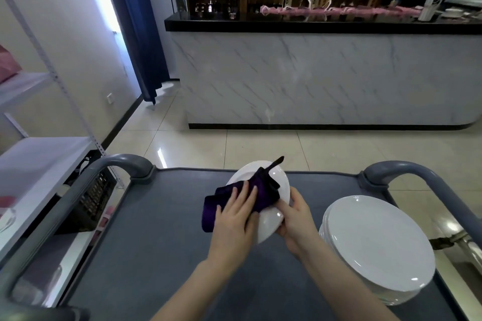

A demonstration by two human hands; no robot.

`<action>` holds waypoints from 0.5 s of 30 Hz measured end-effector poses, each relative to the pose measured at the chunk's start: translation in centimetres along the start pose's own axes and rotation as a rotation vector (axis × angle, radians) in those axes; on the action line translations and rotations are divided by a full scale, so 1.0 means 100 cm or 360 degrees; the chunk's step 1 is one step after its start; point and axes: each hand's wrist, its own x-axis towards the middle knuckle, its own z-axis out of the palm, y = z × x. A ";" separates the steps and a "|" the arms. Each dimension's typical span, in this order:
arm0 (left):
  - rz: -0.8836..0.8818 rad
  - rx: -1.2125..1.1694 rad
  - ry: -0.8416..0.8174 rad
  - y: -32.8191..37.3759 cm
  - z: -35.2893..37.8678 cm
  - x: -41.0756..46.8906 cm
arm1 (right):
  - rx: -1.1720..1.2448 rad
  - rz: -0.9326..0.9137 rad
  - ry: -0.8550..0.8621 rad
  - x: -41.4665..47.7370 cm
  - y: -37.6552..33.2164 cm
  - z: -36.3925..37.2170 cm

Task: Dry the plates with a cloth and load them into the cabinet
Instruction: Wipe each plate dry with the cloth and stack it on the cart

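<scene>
The plate (268, 224) being dried is up off the cart top (161, 229), tilted w/ its face toward the person, probably so the cloth can reach the whole surface. The purple cloth (211, 214) lies folded across the plate's middle and hangs over its left edge. The left hand (234, 212) lies flat on it, fingers straight, pressing it to the plate, i.e. it's the wiping hand. The right hand (294, 221) curls round the plate's near-right rim, gripping it to steady it against that pressure. Just beside, on the right of the cart, sits a stack of plates (378, 245); wet or done, can't tell. Looks like mid-wipe, w/ loading yet to come. A grey cart handle (125, 161) curves up at the far left corner. A white shelf unit (39, 159) stands to the left, close enough to be the cabinet, though I can't be sure. Across the tiled floor is a marble-fronted counter (313, 78) w/ bottle shelves behind.
</scene>
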 end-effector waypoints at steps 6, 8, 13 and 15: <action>0.0230 0.0392 0.0039 0.007 0.005 -0.030 | 0.0091 0.0060 0.0027 0.000 -0.001 -0.005; 0.0275 0.0517 -0.0051 0.004 -0.002 -0.023 | 0.0093 0.0057 -0.0004 -0.001 -0.002 -0.005; 0.0228 0.0591 -0.0302 -0.010 -0.021 0.015 | 0.0023 0.0048 -0.0118 -0.003 -0.010 -0.007; 0.0220 0.0538 -0.0259 -0.012 -0.027 0.027 | 0.0004 0.0066 -0.0145 -0.004 -0.011 -0.009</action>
